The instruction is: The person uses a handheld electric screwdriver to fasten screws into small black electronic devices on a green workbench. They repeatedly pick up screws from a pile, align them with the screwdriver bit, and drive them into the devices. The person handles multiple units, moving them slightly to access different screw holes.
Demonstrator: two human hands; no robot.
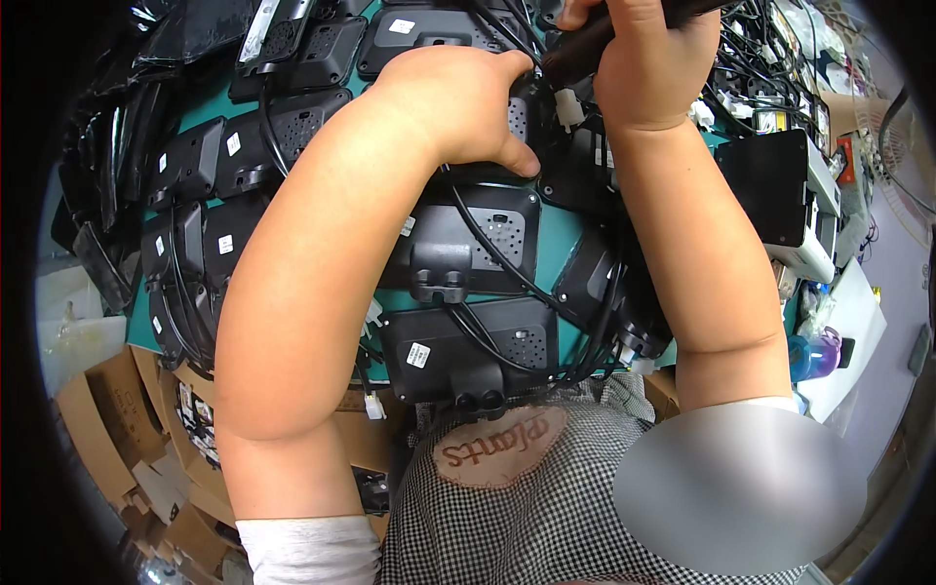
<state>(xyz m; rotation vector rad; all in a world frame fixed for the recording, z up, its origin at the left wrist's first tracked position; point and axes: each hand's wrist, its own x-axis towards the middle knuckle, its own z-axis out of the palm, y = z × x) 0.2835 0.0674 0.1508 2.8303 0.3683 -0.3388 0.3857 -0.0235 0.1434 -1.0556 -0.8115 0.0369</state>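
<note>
My left hand (463,107) reaches across a black plastic unit (522,119) with a perforated grille, its thumb and forefinger set apart around the unit's end. A dark, long object (577,57) is in my right hand (655,68), with the fingers bent around it; the picture's top edge cuts both off, so its kind is unclear. Below my left hand lies another black unit (502,229) with a hinged bracket and a cable. Nearer to me is a similar unit (468,346) bearing a white label. A white connector (569,109) hangs between my hands.
Rows of black units (268,146) cover the green mat (561,239) at left. Black plastic bags (185,39) lie at the far left, cardboard boxes (102,419) below. Tangled cables (760,68) and a black-and-white box (770,185) stand at right, beside a purple-blue bottle (817,356).
</note>
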